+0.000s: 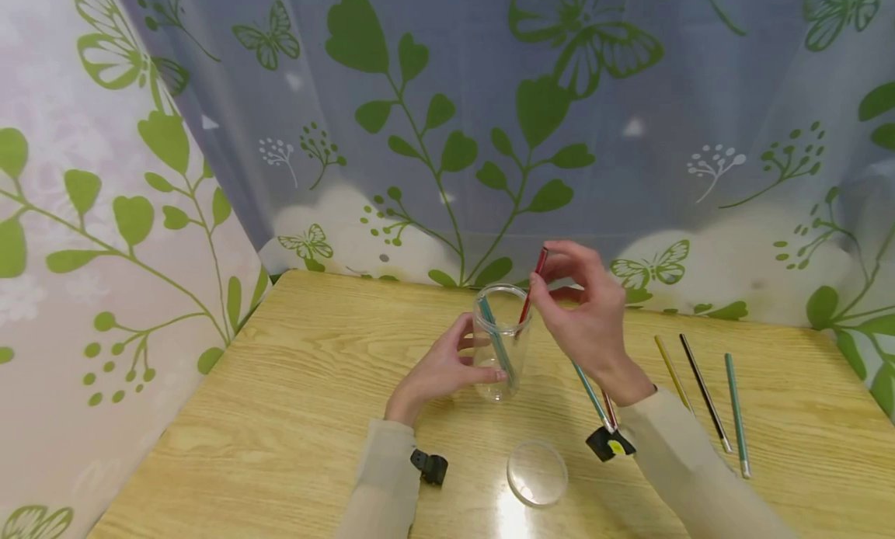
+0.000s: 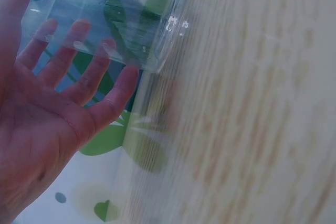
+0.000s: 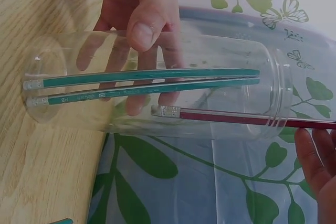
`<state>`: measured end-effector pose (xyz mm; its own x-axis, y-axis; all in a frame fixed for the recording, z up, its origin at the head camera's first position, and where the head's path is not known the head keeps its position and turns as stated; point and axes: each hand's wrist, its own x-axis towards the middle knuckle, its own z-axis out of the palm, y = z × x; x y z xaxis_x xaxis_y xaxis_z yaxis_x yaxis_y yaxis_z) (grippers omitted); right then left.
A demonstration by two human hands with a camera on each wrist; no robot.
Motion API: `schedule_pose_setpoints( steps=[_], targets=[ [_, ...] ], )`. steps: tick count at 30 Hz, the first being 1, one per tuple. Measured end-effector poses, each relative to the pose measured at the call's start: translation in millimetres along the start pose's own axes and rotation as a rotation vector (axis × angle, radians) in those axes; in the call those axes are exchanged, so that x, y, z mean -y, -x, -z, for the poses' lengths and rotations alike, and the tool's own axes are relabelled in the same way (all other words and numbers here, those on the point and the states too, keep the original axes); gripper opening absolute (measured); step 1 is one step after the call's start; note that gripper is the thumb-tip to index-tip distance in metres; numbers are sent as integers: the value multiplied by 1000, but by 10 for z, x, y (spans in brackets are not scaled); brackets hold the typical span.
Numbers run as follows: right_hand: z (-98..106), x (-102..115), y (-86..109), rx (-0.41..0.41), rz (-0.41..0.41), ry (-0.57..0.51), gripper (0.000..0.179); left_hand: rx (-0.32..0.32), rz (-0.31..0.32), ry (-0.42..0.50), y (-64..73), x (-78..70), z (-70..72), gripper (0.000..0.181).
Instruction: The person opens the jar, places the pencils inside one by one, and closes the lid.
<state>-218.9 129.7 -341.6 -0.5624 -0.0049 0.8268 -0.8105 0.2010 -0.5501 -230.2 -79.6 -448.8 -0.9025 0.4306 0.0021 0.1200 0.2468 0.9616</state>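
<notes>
A clear plastic jar stands upright on the table, its mouth uncovered. Thumb and fingers of my left hand hold its side from the left. Inside, two teal pencils lean against the wall, eraser ends at the bottom. My right hand, above and right of the rim, pinches a red pencil near its upper end. The red pencil's eraser end is inside the jar, above the bottom, as the right wrist view shows. In the left wrist view, the left fingers lie along the clear wall.
A round clear lid lies in front of the jar. Under the right forearm are a teal pencil and a dark red one, partly hidden. Farther right lie a yellow pencil, a black pencil and another teal pencil. Patterned curtains hang behind.
</notes>
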Motion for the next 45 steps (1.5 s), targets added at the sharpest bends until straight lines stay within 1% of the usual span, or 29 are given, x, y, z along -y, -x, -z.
schedule_pose_setpoints(
  steps=[5, 10, 15, 18, 24, 29, 32, 36, 39, 45],
  targets=[
    [-3, -26, 20, 30, -6, 16, 42, -2, 4, -4, 6, -1, -3, 81],
    [-12, -51, 30, 64, 8, 27, 39, 1, 0, -4, 10, -11, -3, 85],
    [-21, -85, 51, 107, 10, 72, 38, 7, -8, 3, 11, -8, -3, 87],
    [-24, -99, 49, 152, -9, 110, 37, 11, -5, 9, 11, -1, 0, 85],
    [-45, -90, 4, 271, -100, 160, 40, 13, -12, 27, 5, -4, 1, 81],
    [-64, -83, -25, 323, -158, 169, 36, 21, -18, 38, 9, -7, 0, 82],
    [-68, -87, -29, 361, -164, 161, 31, 22, -20, 46, 11, -8, -2, 78],
    [-76, -103, -38, 415, -157, 165, 28, 23, -21, 51, 11, -1, -2, 79],
    [-85, -103, -51, 451, -150, 192, 26, 25, -26, 50, 8, 1, 0, 81],
    [-119, -57, -98, 551, -153, 263, 19, 28, -37, 60, 0, -2, 7, 77]
  ],
)
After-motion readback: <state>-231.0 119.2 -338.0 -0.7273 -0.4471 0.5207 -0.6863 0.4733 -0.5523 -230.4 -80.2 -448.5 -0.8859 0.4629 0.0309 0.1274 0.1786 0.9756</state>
